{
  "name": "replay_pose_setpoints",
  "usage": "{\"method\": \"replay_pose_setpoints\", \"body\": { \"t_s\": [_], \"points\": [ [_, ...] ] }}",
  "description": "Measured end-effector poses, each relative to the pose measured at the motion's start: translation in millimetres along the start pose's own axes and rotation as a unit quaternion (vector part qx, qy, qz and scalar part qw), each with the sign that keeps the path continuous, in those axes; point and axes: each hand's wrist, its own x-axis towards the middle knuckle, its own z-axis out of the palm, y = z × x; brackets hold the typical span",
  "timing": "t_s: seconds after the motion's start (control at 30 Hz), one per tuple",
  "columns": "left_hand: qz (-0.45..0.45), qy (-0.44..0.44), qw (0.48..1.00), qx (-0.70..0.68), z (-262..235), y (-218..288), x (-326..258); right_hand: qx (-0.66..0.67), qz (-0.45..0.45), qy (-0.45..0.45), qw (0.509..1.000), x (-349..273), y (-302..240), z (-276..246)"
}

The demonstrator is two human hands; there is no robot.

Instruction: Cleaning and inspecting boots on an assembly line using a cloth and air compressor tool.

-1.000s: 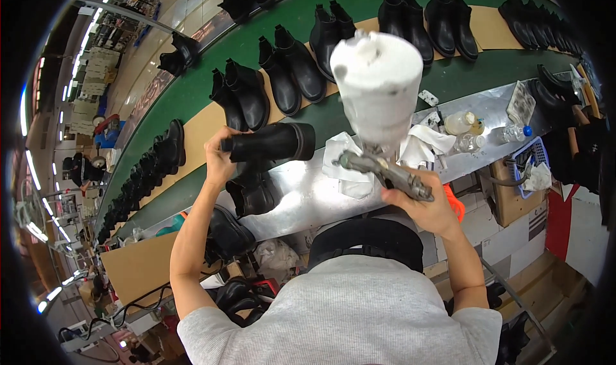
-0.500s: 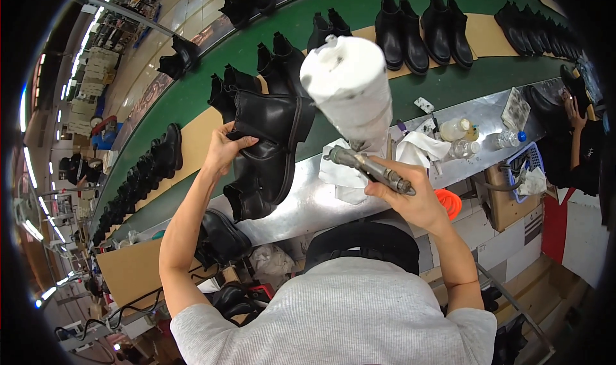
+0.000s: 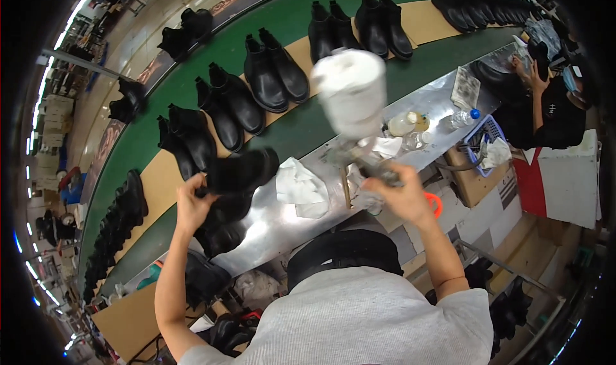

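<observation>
My left hand is closed on a black ankle boot, holding it by the shaft end. The boot is tilted on its side, its toe toward the right, and is blurred by motion. Beneath it more black boots lie at the left end of the metal worktop. A spray gun is gripped in my right hand, over the worktop and apart from the boot. On top of the gun sits a large whitish cup, also smeared. A white cloth lies between the two hands.
Pairs of black boots line a green conveyor on brown card. Bottles, a stained pad and a blue basket stand to the right. A co-worker's hands hold a dark shoe at far right.
The boot in my left hand has turned from toe-down to lying sideways, moving left and down. The spray gun's tip has drawn away from it. My view has shifted to the right.
</observation>
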Motion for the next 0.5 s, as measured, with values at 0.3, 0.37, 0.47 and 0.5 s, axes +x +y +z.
{"method": "replay_pose_setpoints", "body": {
  "t_s": [0.3,0.37,0.47,0.5],
  "points": [
    [0.135,-0.175,0.956,0.193,54.5,-74.9,-77.5,-0.137,0.054,0.289,0.946,89.9,165.7,-173.7],
    [0.133,-0.205,0.944,0.224,56.4,-66.2,-70.7,-0.040,0.093,0.315,0.944,109.6,223.0,-202.3],
    [0.091,-0.142,0.970,0.177,55.9,-55.9,-81.0,0.062,0.110,0.264,0.956,126.1,258.7,-204.4],
    [0.066,-0.106,0.981,0.151,48.8,-46.6,-81.5,0.094,0.114,0.259,0.954,128.6,273.4,-205.0]
  ]
}}
